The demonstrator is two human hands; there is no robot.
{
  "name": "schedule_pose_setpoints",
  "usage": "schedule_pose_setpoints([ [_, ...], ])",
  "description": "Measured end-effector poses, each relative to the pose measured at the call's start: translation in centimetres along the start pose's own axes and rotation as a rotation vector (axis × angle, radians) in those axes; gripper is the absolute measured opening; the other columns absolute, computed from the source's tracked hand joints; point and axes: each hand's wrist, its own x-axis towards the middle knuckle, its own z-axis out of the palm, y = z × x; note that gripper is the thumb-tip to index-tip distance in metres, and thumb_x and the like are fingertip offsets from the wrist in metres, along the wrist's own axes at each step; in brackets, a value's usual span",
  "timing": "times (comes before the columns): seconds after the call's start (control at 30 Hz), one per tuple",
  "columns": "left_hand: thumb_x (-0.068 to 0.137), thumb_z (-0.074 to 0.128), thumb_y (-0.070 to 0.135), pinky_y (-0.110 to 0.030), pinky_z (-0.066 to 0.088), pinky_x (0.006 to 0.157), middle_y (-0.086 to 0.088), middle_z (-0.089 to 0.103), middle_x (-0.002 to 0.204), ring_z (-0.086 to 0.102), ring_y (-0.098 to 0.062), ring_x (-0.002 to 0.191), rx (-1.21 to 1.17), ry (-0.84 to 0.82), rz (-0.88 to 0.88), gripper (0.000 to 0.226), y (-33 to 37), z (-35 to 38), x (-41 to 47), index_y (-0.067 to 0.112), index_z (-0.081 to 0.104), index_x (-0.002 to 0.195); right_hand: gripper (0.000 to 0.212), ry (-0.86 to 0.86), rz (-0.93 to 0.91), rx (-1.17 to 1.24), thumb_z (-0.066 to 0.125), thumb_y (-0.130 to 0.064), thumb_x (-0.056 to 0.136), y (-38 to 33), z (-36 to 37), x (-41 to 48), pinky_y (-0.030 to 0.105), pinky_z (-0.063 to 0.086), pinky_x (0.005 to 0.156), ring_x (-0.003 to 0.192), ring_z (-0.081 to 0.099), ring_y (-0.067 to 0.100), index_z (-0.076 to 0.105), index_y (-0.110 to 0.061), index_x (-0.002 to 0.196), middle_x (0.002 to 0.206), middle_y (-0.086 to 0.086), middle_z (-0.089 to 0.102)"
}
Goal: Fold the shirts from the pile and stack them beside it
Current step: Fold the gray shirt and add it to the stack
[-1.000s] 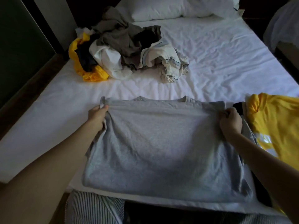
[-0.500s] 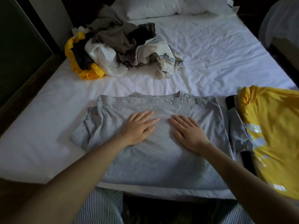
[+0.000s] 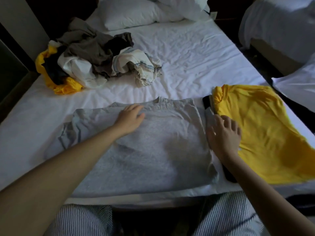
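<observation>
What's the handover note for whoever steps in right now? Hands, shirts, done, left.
Left hand: open, flat on the grey shirt near its collar.
Right hand: open, fingers spread at that shirt's right edge; blurred, no clear grip.
Grey shirt: spread flat at the near edge of the bed, unfolded, left sleeve sticking out.
Stack, right: yellow shirt on top, dark garment under it.
Unfolded pile: far left.
Left: fold grey, stack it, then the pile.
</observation>
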Motion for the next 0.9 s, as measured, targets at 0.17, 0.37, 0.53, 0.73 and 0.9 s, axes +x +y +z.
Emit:
schedule_pose_setpoints([
  [0.17,0.095,0.051,0.013,-0.025,0.041,0.088,-0.01,0.064,0.118,0.058,-0.023,0.11,-0.297,-0.083,0.182,0.026,12.0,3.5,2.3,0.006,0.065,0.116,0.034,-0.351,0.293,0.135,0.058,-0.032,0.088,2.2,-0.7,-1.0,0.04,0.041,0.076,0.103,0.055,0.04,0.054,-0.006,0.11,0.112,0.021,0.058],
  [0.37,0.095,0.051,0.021,-0.031,0.045,0.067,-0.01,0.057,0.084,0.055,-0.022,0.078,-0.629,-0.28,-0.179,0.017,21.6,7.8,4.9,0.009,0.059,0.087,0.011,-0.32,0.358,0.447,0.057,-0.02,0.088,3.6,-0.9,-1.5,0.033,0.029,0.059,0.083,0.059,0.034,0.058,-0.01,0.084,0.084,0.013,0.064],
  [0.53,0.088,0.054,0.007,-0.024,0.045,0.049,-0.011,0.067,0.075,0.066,-0.015,0.068,-0.614,-0.289,-0.393,0.021,24.2,9.8,5.0,-0.006,0.057,0.105,0.037,-0.256,0.26,0.657,0.063,-0.018,0.087,3.9,-1.1,-2.1,0.037,0.029,0.057,0.058,0.044,0.017,0.04,-0.018,0.057,0.054,-0.004,0.043],
  [0.73,0.091,0.049,0.011,-0.04,0.05,0.083,-0.027,0.059,0.115,0.058,-0.036,0.104,-0.645,-0.177,-0.425,0.03,23.0,9.1,5.2,-0.008,0.056,0.113,0.039,-0.204,0.162,0.725,0.067,-0.011,0.08,4.0,-1.7,-2.3,0.04,0.031,0.057,0.057,0.04,0.017,0.039,-0.012,0.053,0.053,0.0,0.04],
  [0.9,0.085,0.043,-0.002,-0.024,0.037,0.05,-0.007,0.041,0.062,0.043,-0.019,0.053,-1.017,-0.189,-0.566,0.022,22.1,5.7,5.5,0.01,0.044,0.067,0.029,-0.123,0.219,0.77,0.062,-0.008,0.083,2.6,-3.0,-2.3,0.033,0.027,0.057,0.053,0.042,0.004,0.042,-0.013,0.063,0.054,-0.007,0.041],
])
